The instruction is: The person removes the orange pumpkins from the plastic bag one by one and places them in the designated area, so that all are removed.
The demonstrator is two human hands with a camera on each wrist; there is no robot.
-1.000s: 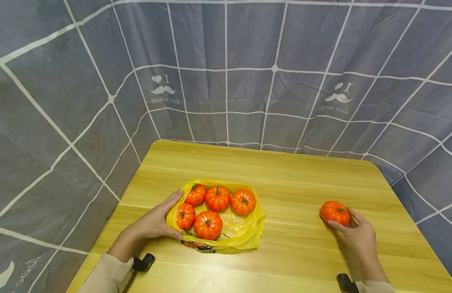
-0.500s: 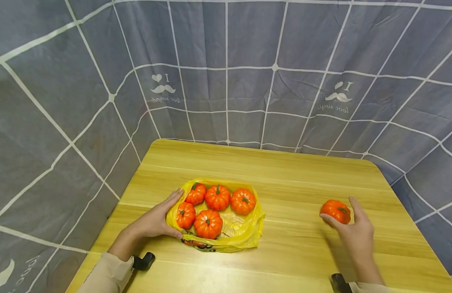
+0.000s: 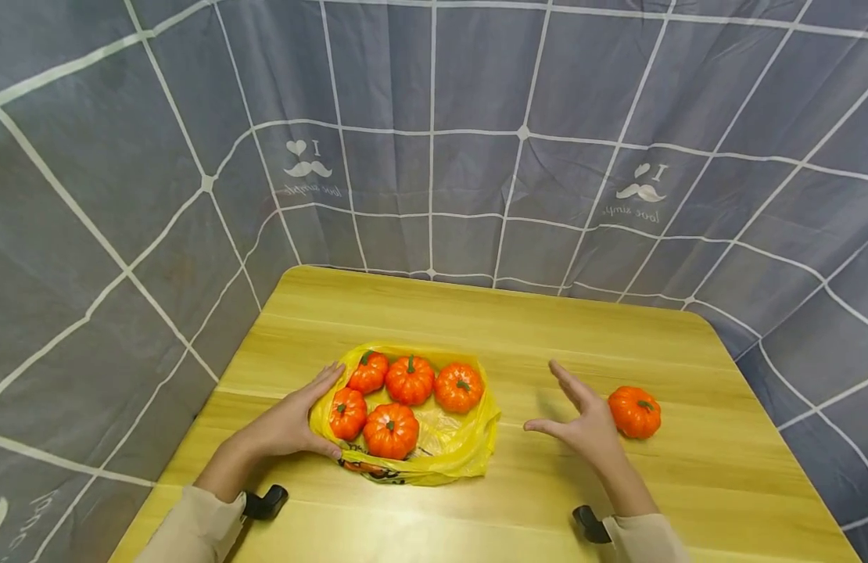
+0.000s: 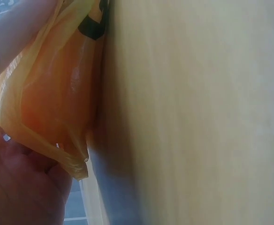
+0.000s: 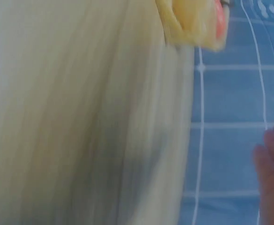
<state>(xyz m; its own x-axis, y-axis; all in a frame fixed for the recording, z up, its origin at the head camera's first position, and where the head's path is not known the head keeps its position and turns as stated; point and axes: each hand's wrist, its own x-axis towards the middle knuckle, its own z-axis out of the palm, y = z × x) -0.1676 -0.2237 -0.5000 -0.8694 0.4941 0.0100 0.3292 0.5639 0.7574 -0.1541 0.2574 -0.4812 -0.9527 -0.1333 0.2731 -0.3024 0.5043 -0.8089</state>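
Observation:
Left of the table's middle, a yellow plastic bag (image 3: 444, 432) lies with its mouth spread, several small orange pumpkins (image 3: 392, 432) inside. My left hand (image 3: 289, 426) holds the bag's left side, thumb at the front rim and fingers at the back; the left wrist view shows this hand (image 4: 24, 183) against the thin bag (image 4: 57, 89). My right hand (image 3: 585, 422) is over the table between the bag and a lone pumpkin (image 3: 634, 412), fingers extended, thumb apart, holding nothing. The right wrist view catches its fingers (image 5: 268, 164) at the edge.
The wooden table (image 3: 546, 500) has bare surface in front of and behind the bag. A grey curtain (image 3: 476, 172) with white grid lines hangs along the back and both sides. Black wrist mounts (image 3: 265, 503) sit on both wrists.
My right hand has let go of the lone pumpkin and moved left toward the bag. That pumpkin stays on the table at the right. My left hand keeps its place on the bag.

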